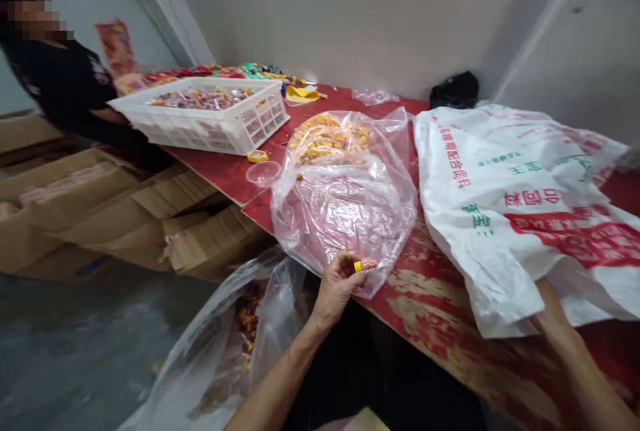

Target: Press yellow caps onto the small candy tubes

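Between the fingertips of my left hand [339, 287] is a small tube with a yellow cap [366, 265] and a red-and-white patterned body. That hand is over the near edge of a clear plastic bag [345, 207] lying on the red table. Many small yellow pieces [333, 137] fill the far part of the bag. My right hand [547, 304] reaches into the mouth of a white woven sack [500, 217] with red and green printing. The sack's cloth hides its fingers, so what they hold, if anything, cannot be seen.
A white plastic crate [255, 117] of small tubes stands on the table [420, 291], near a yellow tape roll [257, 156] and a clear round lid [263, 174]. Cardboard boxes [145, 217] and an open plastic bag [200, 351] sit below. A person [60, 71] is at left.
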Demonstrator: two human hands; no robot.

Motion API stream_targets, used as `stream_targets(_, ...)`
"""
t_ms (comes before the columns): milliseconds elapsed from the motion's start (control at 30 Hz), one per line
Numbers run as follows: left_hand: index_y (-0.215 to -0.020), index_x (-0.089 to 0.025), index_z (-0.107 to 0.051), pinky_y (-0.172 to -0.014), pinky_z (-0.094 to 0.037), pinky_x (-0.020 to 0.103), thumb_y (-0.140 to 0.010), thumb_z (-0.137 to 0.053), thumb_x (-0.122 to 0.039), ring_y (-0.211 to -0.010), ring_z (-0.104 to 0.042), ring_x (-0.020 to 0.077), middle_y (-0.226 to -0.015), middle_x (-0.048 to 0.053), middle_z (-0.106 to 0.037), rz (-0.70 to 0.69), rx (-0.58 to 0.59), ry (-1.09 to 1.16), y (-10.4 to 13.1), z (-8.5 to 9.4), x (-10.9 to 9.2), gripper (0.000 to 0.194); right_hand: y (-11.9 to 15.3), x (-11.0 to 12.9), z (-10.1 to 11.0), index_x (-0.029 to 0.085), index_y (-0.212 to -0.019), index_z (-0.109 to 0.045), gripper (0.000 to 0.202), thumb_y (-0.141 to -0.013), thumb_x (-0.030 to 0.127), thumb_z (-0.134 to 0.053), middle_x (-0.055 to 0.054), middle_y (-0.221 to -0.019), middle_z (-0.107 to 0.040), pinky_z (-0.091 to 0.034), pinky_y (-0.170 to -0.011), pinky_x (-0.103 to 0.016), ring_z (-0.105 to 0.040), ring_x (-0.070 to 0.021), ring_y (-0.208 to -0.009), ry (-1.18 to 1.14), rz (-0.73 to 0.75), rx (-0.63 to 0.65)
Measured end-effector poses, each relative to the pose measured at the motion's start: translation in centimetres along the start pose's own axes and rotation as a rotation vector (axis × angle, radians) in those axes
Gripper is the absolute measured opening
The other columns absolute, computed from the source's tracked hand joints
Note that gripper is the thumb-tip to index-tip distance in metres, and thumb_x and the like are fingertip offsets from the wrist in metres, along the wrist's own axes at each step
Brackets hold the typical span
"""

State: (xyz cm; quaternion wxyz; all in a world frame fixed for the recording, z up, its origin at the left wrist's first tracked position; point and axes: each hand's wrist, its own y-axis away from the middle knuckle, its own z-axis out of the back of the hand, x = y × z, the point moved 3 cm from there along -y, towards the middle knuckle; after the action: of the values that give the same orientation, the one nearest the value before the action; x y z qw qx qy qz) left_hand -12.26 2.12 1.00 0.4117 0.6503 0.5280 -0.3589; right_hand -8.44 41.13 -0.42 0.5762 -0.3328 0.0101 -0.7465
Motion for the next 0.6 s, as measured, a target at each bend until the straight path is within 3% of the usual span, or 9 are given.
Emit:
stream_targets(67, -0.079, -0.016, -0.057, -0.059, -0.044, 0.019, -0.056, -0.078, -0.019, -0.064, -0.056, 0.0094, -0.071, -0.004, -0.059, 0.034, 0.032, 0.033, 0.6, -0.4, 0.5, 0.032, 0.4, -1.6, -0.3, 0.006, -0.083, -0.068, 0.029, -0.083, 0.033, -0.059, -0.021, -0.087, -0.065, -0.047, -0.066, -0.037, -0.064, -0.0297, -0.086, 0.052, -0.036, 0.071)
stream_targets(167, -0.083, -0.016, -0.059, -0.061, -0.045, 0.019, -0.057, -0.077, -0.018, -0.064, -0.057, 0.0098, -0.070, -0.004, -0.061, 0.075, 0.068, 0.053, 1.4, -0.7, 1.2, 0.031, 0.6, -1.8, -0.8, 0.004, -0.097, -0.068, 0.035, -0.079, 0.034, -0.061, -0.025, -0.098, -0.063, -0.045, -0.066, -0.038, -0.063, -0.0341, -0.091, 0.103, -0.040, 0.127)
stream_targets(267, -0.084, -0.015, -0.061, -0.063, -0.046, 0.020, -0.059, -0.077, -0.019, -0.066, -0.059, 0.0106, -0.074, -0.002, -0.063, 0.072, 0.057, 0.053, 1.8, -0.7, 1.6, 0.030, 0.4, -1.2, -0.6, 0.002, -0.110, -0.063, 0.047, -0.077, 0.036, -0.064, -0.029, -0.106, -0.059, -0.042, -0.066, -0.041, -0.062, -0.0383, -0.091, 0.185, -0.065, 0.110)
stream_targets(400, -0.090, -0.015, -0.061, -0.063, -0.048, 0.022, -0.064, -0.077, -0.023, -0.075, -0.061, 0.0148, -0.082, 0.001, -0.064, 0.086, 0.071, 0.041, 2.3, -0.5, 2.0, 0.031, 0.5, -0.3, 0.5, 0.000, -0.102, -0.064, 0.041, -0.076, 0.032, -0.062, -0.033, -0.103, -0.056, -0.039, -0.072, -0.050, -0.055, -0.0465, -0.099, 0.309, -0.106, 0.041)
stream_targets(500, -0.093, -0.017, -0.062, -0.062, -0.049, 0.022, -0.065, -0.077, -0.023, -0.076, -0.060, 0.0142, -0.085, 0.000, -0.063, 0.088, 0.066, 0.045, 2.5, -0.3, 2.3, 0.033, 2.8, 1.4, 2.1, 0.008, -0.101, -0.064, 0.036, -0.081, 0.037, -0.058, -0.025, -0.108, -0.059, -0.041, -0.081, -0.045, -0.054, -0.0371, -0.106, 0.194, -0.117, -0.101)
stream_targets(600, -0.088, -0.016, -0.063, -0.060, -0.048, 0.021, -0.063, -0.079, -0.023, -0.072, -0.058, 0.0127, -0.082, 0.000, -0.062, 0.125, 0.070, 0.040, 2.8, -0.5, 2.8, 0.030, 7.4, 3.7, 3.9, 0.016, -0.108, -0.061, 0.038, -0.085, 0.045, -0.053, -0.012, -0.095, -0.064, -0.047, -0.070, -0.034, -0.061, -0.0225, -0.081, -0.201, -0.285, -0.213)
